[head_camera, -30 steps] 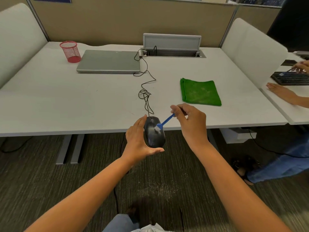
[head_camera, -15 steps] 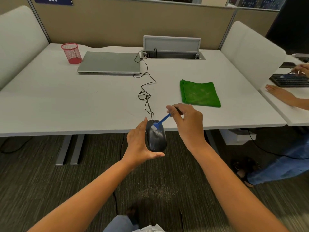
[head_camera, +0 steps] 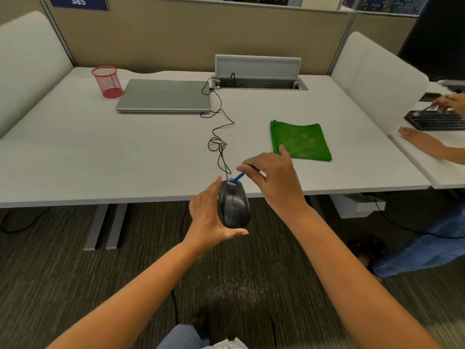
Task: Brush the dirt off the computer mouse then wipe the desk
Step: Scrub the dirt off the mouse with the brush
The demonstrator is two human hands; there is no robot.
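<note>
My left hand (head_camera: 210, 217) cradles a black wired computer mouse (head_camera: 234, 205) in the air, just in front of the white desk's (head_camera: 100, 157) near edge. In my right hand (head_camera: 275, 182) is a small blue brush (head_camera: 236, 178), pinched by its handle, with its white bristles resting on the mouse's front end near the cord. The mouse's black cable (head_camera: 219, 137) runs in loops across the desk to the back. A folded green cloth (head_camera: 299, 141) lies flat on the desk, just beyond my right hand.
A closed grey laptop (head_camera: 163, 95) and a red mesh pen cup (head_camera: 107, 81) sit at the back left. An open cable tray (head_camera: 259, 81) is at the back centre. Another person's hands (head_camera: 422, 142) work at a keyboard (head_camera: 435, 120) on the right-hand desk. Dust speckles the carpet below.
The brush tip has moved from the middle of the mouse up to its front end. My right index finger has lifted away from the handle.
</note>
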